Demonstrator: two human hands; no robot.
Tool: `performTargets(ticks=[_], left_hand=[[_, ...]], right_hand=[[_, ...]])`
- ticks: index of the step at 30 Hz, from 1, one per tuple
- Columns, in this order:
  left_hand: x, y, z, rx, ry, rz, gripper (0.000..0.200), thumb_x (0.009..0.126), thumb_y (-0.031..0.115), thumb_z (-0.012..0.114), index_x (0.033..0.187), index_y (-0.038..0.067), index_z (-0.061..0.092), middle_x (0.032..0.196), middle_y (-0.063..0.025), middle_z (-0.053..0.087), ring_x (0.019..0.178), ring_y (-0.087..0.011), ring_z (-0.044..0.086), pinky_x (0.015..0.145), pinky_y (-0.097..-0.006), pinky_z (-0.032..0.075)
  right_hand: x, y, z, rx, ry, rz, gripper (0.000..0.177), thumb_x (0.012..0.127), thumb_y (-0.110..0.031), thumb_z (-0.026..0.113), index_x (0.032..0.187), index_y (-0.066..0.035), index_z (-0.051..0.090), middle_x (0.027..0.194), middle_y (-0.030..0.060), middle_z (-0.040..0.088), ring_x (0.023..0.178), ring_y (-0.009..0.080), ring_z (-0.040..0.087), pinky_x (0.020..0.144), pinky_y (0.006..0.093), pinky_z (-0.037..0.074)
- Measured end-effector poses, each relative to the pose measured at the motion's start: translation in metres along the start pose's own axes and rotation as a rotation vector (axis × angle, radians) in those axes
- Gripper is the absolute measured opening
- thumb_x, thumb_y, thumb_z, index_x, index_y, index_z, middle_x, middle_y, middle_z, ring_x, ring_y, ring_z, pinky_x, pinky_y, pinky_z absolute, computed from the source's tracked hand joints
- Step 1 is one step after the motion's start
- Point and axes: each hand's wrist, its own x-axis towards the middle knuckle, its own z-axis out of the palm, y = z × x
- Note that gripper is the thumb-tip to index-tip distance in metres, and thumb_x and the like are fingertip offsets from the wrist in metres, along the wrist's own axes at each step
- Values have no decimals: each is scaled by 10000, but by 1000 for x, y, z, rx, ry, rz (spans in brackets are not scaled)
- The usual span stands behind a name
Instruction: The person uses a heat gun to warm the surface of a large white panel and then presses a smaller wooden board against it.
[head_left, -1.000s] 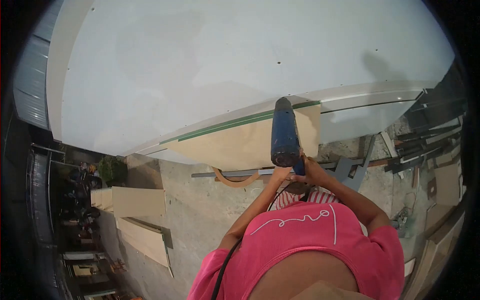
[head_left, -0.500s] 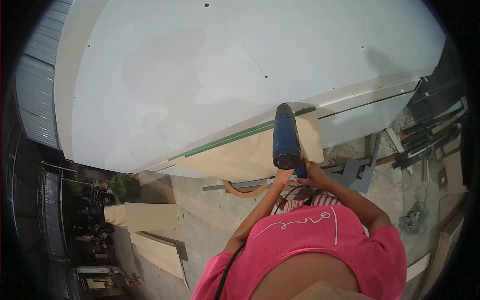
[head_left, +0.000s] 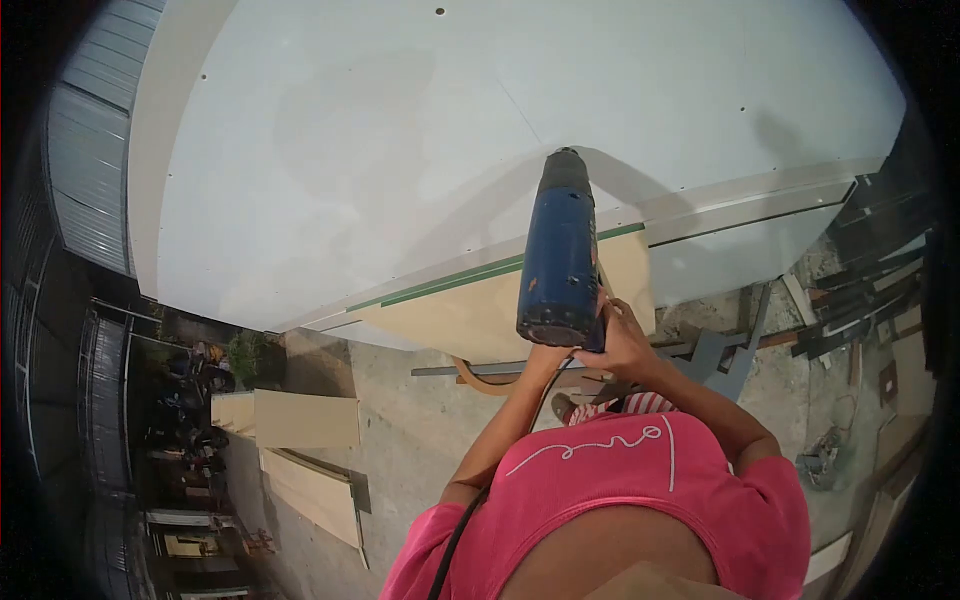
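A blue corded power drill (head_left: 558, 250) with a dark nose points up and away over the large white panel (head_left: 350, 180); its nose overlaps the panel near a thin drawn line. My right hand (head_left: 622, 345) is wrapped round the drill's handle from the right side. Reaching to the handle from the left, my left hand (head_left: 552, 355) is closed there, its fingers mostly hidden behind the drill body. A black cord (head_left: 460, 535) runs from the handle past my left arm. Below the panel's near edge lies a pale board (head_left: 450, 325) with a green edge.
Grey flat pieces (head_left: 710, 360) and dark strips (head_left: 880, 255) lie on the floor to the right. Pale boards (head_left: 305, 418) rest on the concrete at left. Small dark holes dot the panel. Motorbikes (head_left: 190, 390) stand farther back at left.
The drill has risen and come nearer the camera, its nose moving from the panel's near edge farther over its surface. Both hands stay at the handle. The view has shifted slightly.
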Motion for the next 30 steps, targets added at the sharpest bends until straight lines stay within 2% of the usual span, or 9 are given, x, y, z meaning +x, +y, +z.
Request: performTargets(ticks=[1,2,4,14,16,19,24,27,30], left_hand=[[-4,-40,-10,139,-278,-6,332,854,229,548,1176,153,574,1151,-86,558,1073,-255,516,929,-391,378],[0,-30,-8,141,-277,1,332,854,229,548,1176,153,574,1151,-86,558,1073,-255,516,929,-391,378],[11,-3,-3,-132,-10,-147,143,864,202,608,864,60,616,812,-10,586,772,-123,531,712,-285,422],[10,4,-7,-193,38,-212,177,855,239,624,860,63,610,809,-8,573,777,-123,528,719,-279,423],[8,0,-12,-82,-69,-218,288,851,254,624,1068,66,607,1048,-76,587,984,-197,549,844,-341,432],[7,-21,-14,-70,-179,-255,277,861,249,605,1074,72,602,1069,-68,579,1010,-197,539,860,-341,424],[7,-22,-11,-51,-146,-141,256,863,229,593,1077,88,608,1047,-66,589,1000,-202,547,855,-344,424],[6,-22,-10,41,-106,81,235,871,211,580,1087,133,627,1049,-73,593,987,-212,555,858,-352,424],[5,-17,-12,68,-121,-54,254,854,223,605,1077,103,622,1055,-77,592,983,-212,555,857,-357,422]], right_hand=[[2,-5,-3,49,-32,81,824,660,-343,702,1281,49,330,1198,235,455,1146,405,373,1009,455,283],[4,-6,-4,46,-27,76,824,660,-343,702,1281,49,330,1198,235,455,1146,405,373,1009,455,283],[8,-6,-2,-27,43,-22,943,648,-391,699,1324,91,252,1098,258,553,1054,320,526,1014,418,274],[9,12,17,11,18,45,910,661,-428,694,1294,100,306,1108,276,540,1093,447,443,987,441,309],[10,9,13,26,1,23,894,662,-427,692,1282,101,323,1125,278,529,1102,436,441,989,437,306],[12,4,7,63,-1,-5,868,664,-424,687,1269,95,343,1143,277,518,1117,416,436,993,432,301],[12,-2,-1,148,-39,34,886,661,-428,685,1287,84,324,1180,269,498,1119,406,435,1005,432,286],[12,12,11,104,-15,23,910,654,-426,699,1277,118,319,1174,292,484,1117,416,430,990,444,312],[11,4,9,77,-14,58,915,651,-419,712,1268,136,325,1165,301,486,1114,438,424,968,456,342]])
